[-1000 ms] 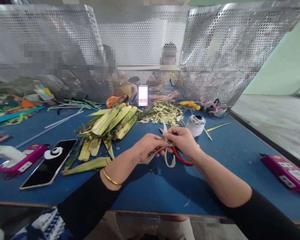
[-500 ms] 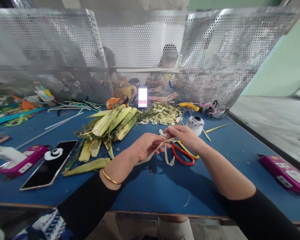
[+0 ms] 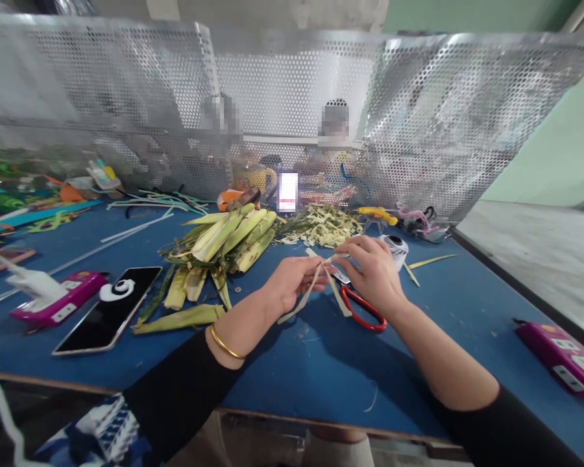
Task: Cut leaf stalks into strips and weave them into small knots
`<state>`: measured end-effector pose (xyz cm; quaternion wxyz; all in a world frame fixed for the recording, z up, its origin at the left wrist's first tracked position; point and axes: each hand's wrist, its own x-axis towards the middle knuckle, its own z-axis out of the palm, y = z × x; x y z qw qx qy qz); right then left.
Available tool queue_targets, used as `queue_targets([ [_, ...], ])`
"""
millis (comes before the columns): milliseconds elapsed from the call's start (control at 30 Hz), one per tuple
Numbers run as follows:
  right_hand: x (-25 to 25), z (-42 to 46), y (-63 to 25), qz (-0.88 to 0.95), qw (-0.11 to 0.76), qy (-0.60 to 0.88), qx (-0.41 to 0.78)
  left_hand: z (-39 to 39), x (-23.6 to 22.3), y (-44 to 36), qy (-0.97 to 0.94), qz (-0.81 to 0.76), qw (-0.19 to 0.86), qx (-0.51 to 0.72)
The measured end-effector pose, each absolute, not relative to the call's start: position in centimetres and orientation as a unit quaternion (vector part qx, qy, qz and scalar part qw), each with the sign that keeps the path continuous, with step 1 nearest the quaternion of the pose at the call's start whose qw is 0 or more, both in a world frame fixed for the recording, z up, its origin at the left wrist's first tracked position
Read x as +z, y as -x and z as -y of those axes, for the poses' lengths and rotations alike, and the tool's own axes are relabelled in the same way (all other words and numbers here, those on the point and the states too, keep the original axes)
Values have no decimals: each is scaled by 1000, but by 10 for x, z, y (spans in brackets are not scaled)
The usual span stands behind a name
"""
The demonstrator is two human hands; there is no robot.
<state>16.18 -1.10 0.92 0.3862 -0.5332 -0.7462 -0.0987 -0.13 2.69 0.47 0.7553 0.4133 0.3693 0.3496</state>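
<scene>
Pale flat strips of dried leaf cross one another at my left hand, whose thumb and fingers pinch them where they meet. Loose ends hang down on both sides of the crossing, and one sticks up above it. My right hand pinches another end of strip between thumb and finger, to the right of the crossing. Beneath my hands lie scissors with a red handle; my right hand hides part of them. A spool of white thread stands just behind my right hand, partly covered by it.
Left of my hands lies a bundle of green-yellow husks, with a heap of shredded strips behind. A black phone and purple power strips lie at the sides. A perforated metal screen closes the back; people sit beyond it.
My right hand has shifted slightly right and raised, drawing a strip end outward from the crossing. The loose ends have spread apart. My left hand keeps its pinch; the view has turned slightly.
</scene>
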Motion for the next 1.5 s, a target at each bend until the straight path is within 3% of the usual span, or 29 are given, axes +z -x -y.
queue_targets([
  [200, 2, 29, -136, 751, 373, 537, -87, -26, 4, -3, -376, -282, 777, 419],
  [400, -13, 23, -130, 728, 321, 604, -26, -22, 2, -7, -369, -323, 763, 420],
  [800, -10, 25, -129, 778, 312, 545, -12, -19, -1, -9, -364, -330, 758, 429],
  [1167, 0, 25, -136, 675, 379, 633, -27, -28, 2, -2, -363, -357, 750, 422],
  [1333, -3, 20, -138, 695, 308, 645, 78, -25, 0, -4, -373, -384, 714, 450],
  [1500, -2, 22, -138, 730, 302, 610, 64, -25, 2, -4, -405, -398, 683, 460],
])
